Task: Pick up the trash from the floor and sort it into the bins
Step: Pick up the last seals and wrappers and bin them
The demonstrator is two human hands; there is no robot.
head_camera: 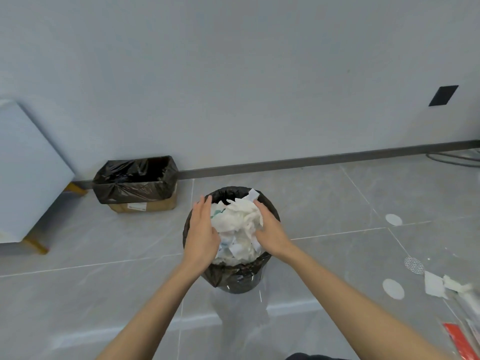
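Looking down through the head camera, I see both hands at the round bin, which stands on the grey floor in the middle of my view. A heap of white paper fills its mouth and rises above the rim of the black liner.

The left hand lies flat against the heap's left side, fingers straight and together, thumb on the paper. The right hand lies against the right side, fingers gently bent over the heap but, as far as I can tell, not closed round it. The palms face each other with the paper pressed between them.

More trash lies on the floor at the far right, well apart from the round bin. A flat white scrap touches a crumpled tissue, and a red wrapper sits blurred in the bottom corner. A round drain is just beyond the scrap.

Against the wall, to the left, stands the box bin, a cardboard box lined with a black bag. I cannot tell what it holds. A pale blue cabinet on wooden legs fills the left edge.
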